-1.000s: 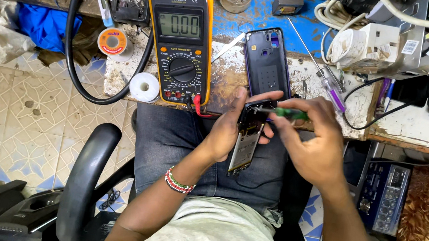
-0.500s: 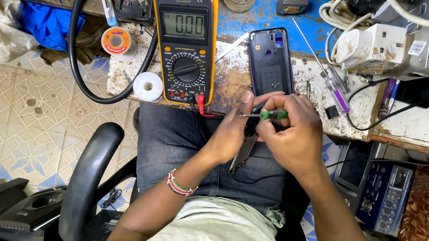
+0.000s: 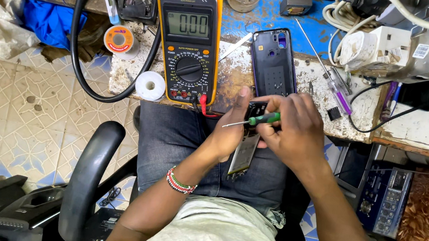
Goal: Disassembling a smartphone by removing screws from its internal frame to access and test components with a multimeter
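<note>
Here, one phone (image 3: pixel 244 151) in left hand (image 3: pixel 230 131), one screwdriver (image 3: pixel 262 119) in right hand (image 3: pixel 293 130).

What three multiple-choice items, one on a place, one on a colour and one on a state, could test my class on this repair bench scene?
1. Where does the phone back cover lie?
A. On the bench, right of the multimeter
B. On the floor
C. On the chair arm

2. What colour is the screwdriver handle?
A. Red
B. Green
C. Yellow

3. What is the left hand doing?
A. Resting flat on the bench
B. Turning the multimeter dial
C. Holding the phone over the lap

Answers: 1 A, the cover lies on the bench beside the meter; 2 B, the handle in the right hand is green; 3 C, its fingers grip the phone.
</note>
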